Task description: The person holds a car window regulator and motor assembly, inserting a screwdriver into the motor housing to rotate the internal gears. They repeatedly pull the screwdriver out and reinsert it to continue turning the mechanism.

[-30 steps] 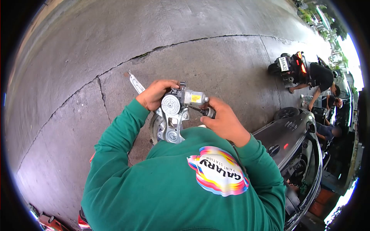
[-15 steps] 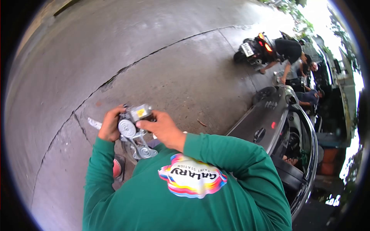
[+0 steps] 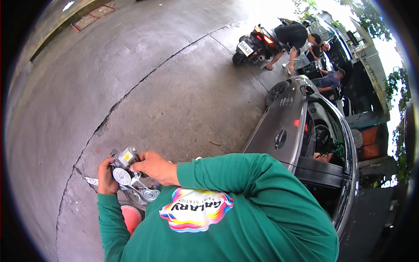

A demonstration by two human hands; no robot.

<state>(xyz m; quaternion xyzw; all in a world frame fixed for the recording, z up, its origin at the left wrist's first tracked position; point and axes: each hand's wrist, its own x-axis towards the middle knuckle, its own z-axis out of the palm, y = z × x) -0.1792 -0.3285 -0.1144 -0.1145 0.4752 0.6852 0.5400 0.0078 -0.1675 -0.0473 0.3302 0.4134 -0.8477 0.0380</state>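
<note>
One metal motor assembly (image 3: pixel 121 176), now shifted lower to eight o'clock, is clasped at its outer edge by the left hand (image 3: pixel 107 177) and, apparently, pinched at the motor housing (image 3: pixel 126 157) by the right hand (image 3: pixel 158 168), being thus steadied from two sides.

Kind of place: an outdoor paved yard or roadside area; which of the two cannot be told
Ground: bare grey concrete (image 3: pixel 174 109), split by a long crack (image 3: pixel 131 89), with a raised edge (image 3: pixel 65 30) at the upper left
Vehicles: a dark grey car (image 3: pixel 273 131) close by, a motorcycle (image 3: pixel 257 43) beyond its front end
People: one in black (image 3: pixel 293 36) bending beside the motorcycle, others near the car's front
Surroundings: tree foliage (image 3: pixel 366 19) and bright open sky at the right
Lettering: "GALARY PAINT STATION" on a green shirt (image 3: pixel 262 201)
</note>
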